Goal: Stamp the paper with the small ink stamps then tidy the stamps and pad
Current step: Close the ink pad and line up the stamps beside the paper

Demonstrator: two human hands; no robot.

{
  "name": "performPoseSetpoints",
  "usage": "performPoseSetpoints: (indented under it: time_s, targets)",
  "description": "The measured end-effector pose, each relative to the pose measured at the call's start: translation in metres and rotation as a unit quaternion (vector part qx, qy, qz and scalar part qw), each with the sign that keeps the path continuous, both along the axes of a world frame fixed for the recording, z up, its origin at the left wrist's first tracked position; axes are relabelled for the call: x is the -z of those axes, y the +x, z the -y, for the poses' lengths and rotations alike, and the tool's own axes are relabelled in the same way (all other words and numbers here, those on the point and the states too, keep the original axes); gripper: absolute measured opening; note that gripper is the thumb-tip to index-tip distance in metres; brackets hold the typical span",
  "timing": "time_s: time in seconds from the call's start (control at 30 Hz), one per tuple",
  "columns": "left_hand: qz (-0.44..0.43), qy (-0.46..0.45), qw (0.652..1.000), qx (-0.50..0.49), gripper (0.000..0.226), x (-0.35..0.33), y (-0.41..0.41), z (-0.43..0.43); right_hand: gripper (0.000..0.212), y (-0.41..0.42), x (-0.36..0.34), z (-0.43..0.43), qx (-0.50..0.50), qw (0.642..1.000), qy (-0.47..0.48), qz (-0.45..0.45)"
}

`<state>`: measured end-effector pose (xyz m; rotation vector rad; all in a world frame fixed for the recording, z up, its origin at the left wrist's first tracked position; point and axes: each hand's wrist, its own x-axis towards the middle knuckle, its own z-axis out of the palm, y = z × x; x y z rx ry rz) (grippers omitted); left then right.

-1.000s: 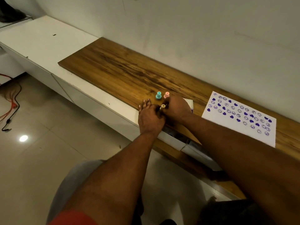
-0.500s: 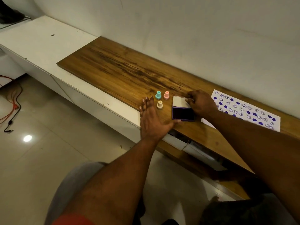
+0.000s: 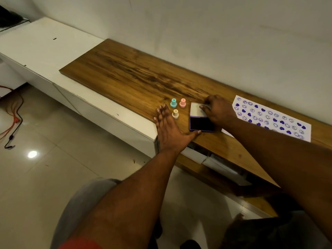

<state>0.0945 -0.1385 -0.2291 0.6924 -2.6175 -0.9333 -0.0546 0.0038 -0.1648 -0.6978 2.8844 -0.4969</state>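
Three small stamps stand upright on the wooden top: a teal stamp, a pink stamp and a cream stamp. To their right lies the purple ink pad, open, its dark ink face up and its pale lid raised behind it. My right hand pinches the lid's far right edge. My left hand lies flat on the top, fingers straight, thumb tip touching the pad's near edge. The stamped paper with purple hearts and faces lies to the right.
The wooden top runs along a white wall. A white cabinet extends to the left. A drawer stands slightly open under the top. Orange and black cables lie on the tiled floor at left.
A second ago both hands held the cream stamp together by the pad. Now that stamp stands on the top, my left hand lies flat, and my right hand has moved onto the lid.
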Motion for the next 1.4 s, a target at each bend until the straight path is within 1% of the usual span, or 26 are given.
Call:
performPoseSetpoints:
  time_s: [0.1, 0.33, 0.43, 0.5, 0.57, 0.73, 0.83, 0.97, 1.07, 1.27, 1.4]
  targets:
    - [0.009, -0.005, 1.000, -0.002, 0.157, 0.001, 0.000, -0.001, 0.037, 0.000, -0.006, -0.001, 0.003, 0.999, -0.035, 0.009]
    - [0.010, 0.001, 1.000, -0.003, 0.158, -0.001, 0.001, 0.000, 0.023, 0.006, -0.016, -0.013, -0.071, 0.994, -0.077, 0.019]
    - [0.013, 0.005, 1.000, -0.001, 0.158, -0.003, 0.001, 0.000, 0.029, 0.008, -0.020, -0.018, -0.092, 0.992, -0.088, 0.013]
    - [0.013, 0.004, 1.000, 0.001, 0.158, -0.003, 0.002, -0.001, 0.033, 0.009, -0.020, -0.021, -0.115, 0.991, -0.074, -0.002]
    - [0.009, 0.001, 1.000, 0.000, 0.157, -0.002, 0.001, -0.001, 0.032, 0.012, -0.019, -0.023, -0.126, 0.990, -0.057, -0.020]
    - [0.016, -0.017, 1.000, -0.002, 0.157, -0.001, 0.000, -0.001, 0.029, 0.030, -0.017, -0.030, -0.100, 0.991, -0.076, -0.035]
    - [0.013, -0.018, 1.000, 0.000, 0.156, -0.001, 0.000, -0.002, 0.029, 0.043, -0.011, -0.037, -0.122, 0.989, -0.077, -0.019]
    - [0.010, -0.015, 1.000, -0.003, 0.155, -0.002, 0.000, -0.001, 0.032, 0.053, -0.002, -0.042, -0.121, 0.990, -0.076, 0.020]
    - [0.010, -0.019, 1.000, -0.002, 0.155, -0.001, 0.001, -0.001, 0.031, 0.056, 0.002, -0.042, -0.126, 0.988, -0.085, 0.020]
    - [0.009, -0.025, 1.000, -0.003, 0.157, 0.001, -0.001, 0.000, 0.045, 0.058, 0.003, -0.042, -0.147, 0.986, -0.081, 0.014]
    - [0.017, -0.033, 0.999, -0.003, 0.156, 0.003, -0.001, 0.002, 0.046, 0.062, 0.002, -0.041, -0.147, 0.986, -0.076, 0.021]
